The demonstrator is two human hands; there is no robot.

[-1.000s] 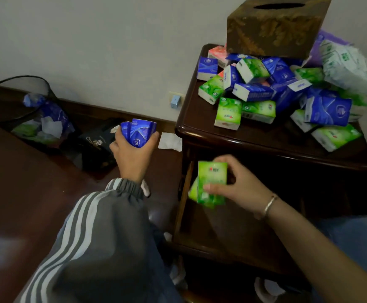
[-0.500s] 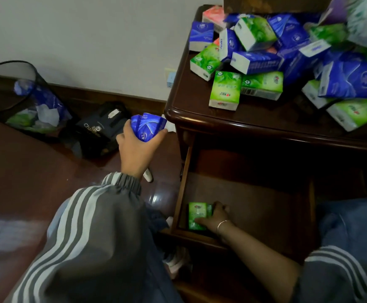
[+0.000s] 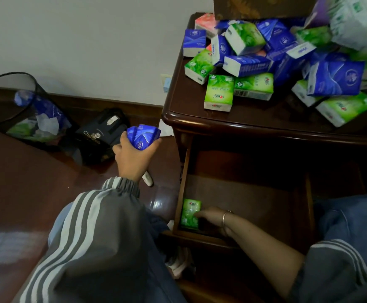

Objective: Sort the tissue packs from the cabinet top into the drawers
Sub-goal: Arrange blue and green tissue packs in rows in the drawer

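Observation:
Several green and blue tissue packs [image 3: 252, 64] lie piled on the dark wooden cabinet top [image 3: 191, 101]. Below it a drawer [image 3: 250, 195] stands pulled out. A green tissue pack [image 3: 190, 213] lies in the drawer's front left corner, and my right hand [image 3: 213, 216] rests against its right side with fingers touching it. My left hand [image 3: 134, 156] is raised left of the cabinet, shut on blue tissue packs [image 3: 143, 136].
A brown tissue box [image 3: 263, 6] and a large white pack [image 3: 361, 20] sit at the back of the cabinet top. On the floor at left stand a black mesh bin [image 3: 23, 110] with waste and a black bag [image 3: 99, 136]. A white marker [image 3: 148, 179] lies by my left wrist.
My right hand went down from in front of the cabinet into the drawer and set the green pack in the front left corner. My left hand kept the blue packs, barely moving.

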